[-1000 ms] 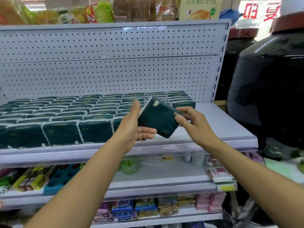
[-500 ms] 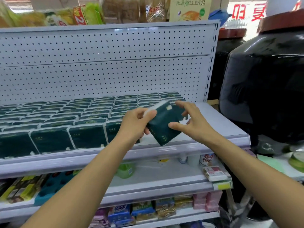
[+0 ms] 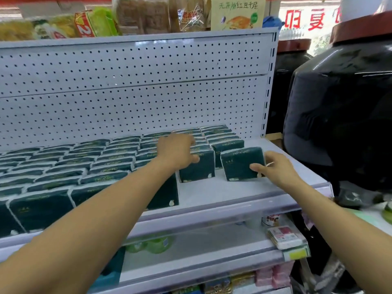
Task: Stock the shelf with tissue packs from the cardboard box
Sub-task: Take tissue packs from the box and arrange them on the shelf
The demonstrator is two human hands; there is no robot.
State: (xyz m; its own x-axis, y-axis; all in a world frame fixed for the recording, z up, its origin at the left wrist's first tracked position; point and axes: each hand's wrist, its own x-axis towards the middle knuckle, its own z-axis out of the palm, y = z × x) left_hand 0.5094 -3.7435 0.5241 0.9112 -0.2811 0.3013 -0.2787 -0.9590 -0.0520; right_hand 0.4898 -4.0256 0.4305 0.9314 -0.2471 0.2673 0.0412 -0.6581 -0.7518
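Observation:
Rows of dark green tissue packs (image 3: 70,166) cover the left and middle of the white shelf (image 3: 224,194). One more green tissue pack (image 3: 239,164) stands upright at the right end of the rows, and my right hand (image 3: 273,168) grips its right side with the thumb across its front. My left hand (image 3: 178,151) lies over the top of the neighbouring standing pack (image 3: 197,168), fingers curled down over its upper edge. The cardboard box is out of view.
A white pegboard (image 3: 135,90) backs the shelf. Large dark jars (image 3: 339,115) stand close on the right. Snack bags (image 3: 148,15) sit on top. Lower shelves hold a small boxed item (image 3: 284,236), green bottles (image 3: 148,245) and coloured packets.
The pack that both hands held in the air in front of the shelf now stands on the shelf at the right end of the rows. My left hand has left it for the neighbouring pack.

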